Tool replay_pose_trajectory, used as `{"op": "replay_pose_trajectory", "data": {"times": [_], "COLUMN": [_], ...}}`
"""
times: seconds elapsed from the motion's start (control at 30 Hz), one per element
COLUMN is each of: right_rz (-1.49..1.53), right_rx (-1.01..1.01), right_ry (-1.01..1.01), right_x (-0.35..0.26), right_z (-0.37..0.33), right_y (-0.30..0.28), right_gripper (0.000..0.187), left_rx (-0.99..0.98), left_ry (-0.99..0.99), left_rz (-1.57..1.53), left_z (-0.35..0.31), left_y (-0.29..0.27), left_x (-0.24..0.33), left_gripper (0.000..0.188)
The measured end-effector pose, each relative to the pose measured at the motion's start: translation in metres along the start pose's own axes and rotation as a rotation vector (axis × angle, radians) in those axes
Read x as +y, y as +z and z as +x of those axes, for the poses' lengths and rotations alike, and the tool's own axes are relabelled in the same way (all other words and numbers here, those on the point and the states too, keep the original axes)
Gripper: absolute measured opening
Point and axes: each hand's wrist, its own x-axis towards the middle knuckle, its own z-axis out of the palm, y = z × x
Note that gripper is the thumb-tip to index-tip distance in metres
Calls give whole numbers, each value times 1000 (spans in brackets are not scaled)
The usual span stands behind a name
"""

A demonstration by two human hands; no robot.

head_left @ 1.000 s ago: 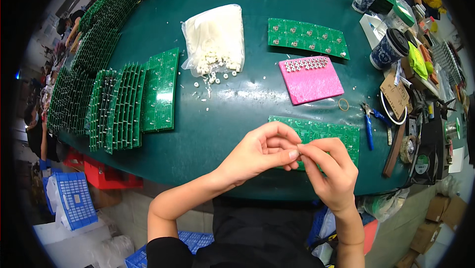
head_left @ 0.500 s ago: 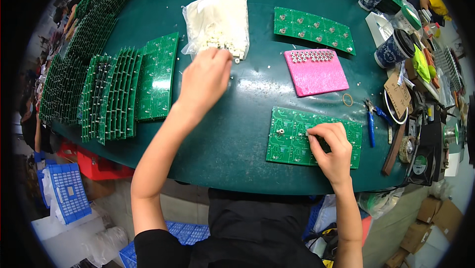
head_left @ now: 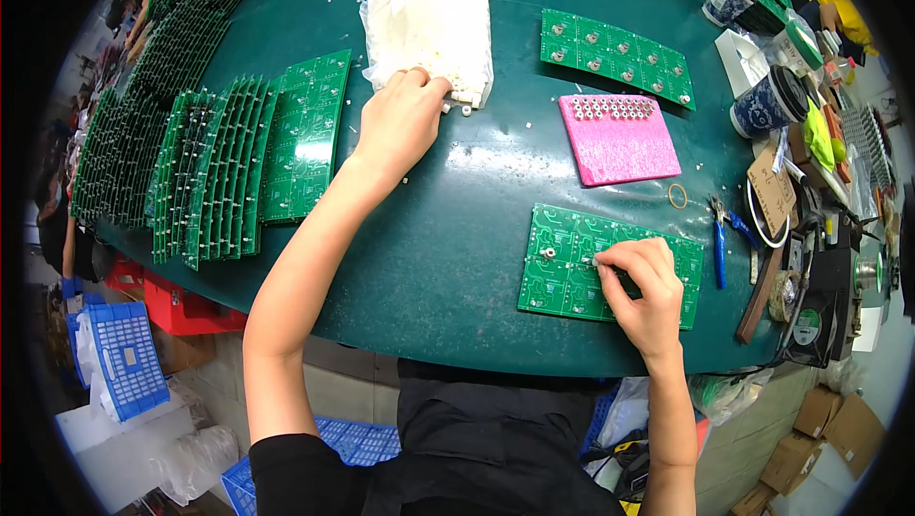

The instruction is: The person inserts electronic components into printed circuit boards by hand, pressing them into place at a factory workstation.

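My left hand (head_left: 402, 118) is at the mouth of a clear plastic bag (head_left: 426, 25) full of small cream-white parts. Its fingers are curled down among loose parts spilling from the bag, and whatever they grip is hidden. Over a green circuit board (head_left: 550, 292) at the near right, my right hand (head_left: 648, 289) closes thumb and forefinger in a pinch. A small pale part (head_left: 589, 261) shows at those fingertips, touching or just above the board. One round metal-and-white component (head_left: 548, 253) stands on the board's left side.
A pink foam block (head_left: 624, 154) holds rows of round metal components. Behind it lies another circuit board (head_left: 620, 57) with components fitted. Upright boards (head_left: 224, 173) crowd the left. Blue-handled pliers (head_left: 720, 254), a rubber band (head_left: 678, 196) and a patterned cup (head_left: 762, 106) are at right.
The whole view has shifted slightly. My left hand's fingers stay at the bag's mouth, a bit more curled. The right hand keeps its pinch over the same spot on the board.
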Motion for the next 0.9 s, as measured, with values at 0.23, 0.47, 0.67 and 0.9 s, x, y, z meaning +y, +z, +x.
{"op": "replay_pose_trajectory", "data": {"times": [0.23,0.47,0.67,0.9], "right_rz": [-11,-49,-77,-121], "right_rx": [-2,1,-15,-29], "right_ry": [-18,-49,-59,-60], "right_x": [0,-3,-4,-6], "right_z": [-1,1,2,3], "right_y": [0,-1,-1,-2], "right_gripper": [20,21,22,22], "left_rx": [19,32,15,77], "left_ry": [11,78,53,-6], "left_rz": [-31,-152,-143,-253], "left_z": [0,-1,-1,-11], "left_y": [0,-3,3,-20], "left_x": [0,13,8,21], "left_gripper": [14,15,12,11]}}
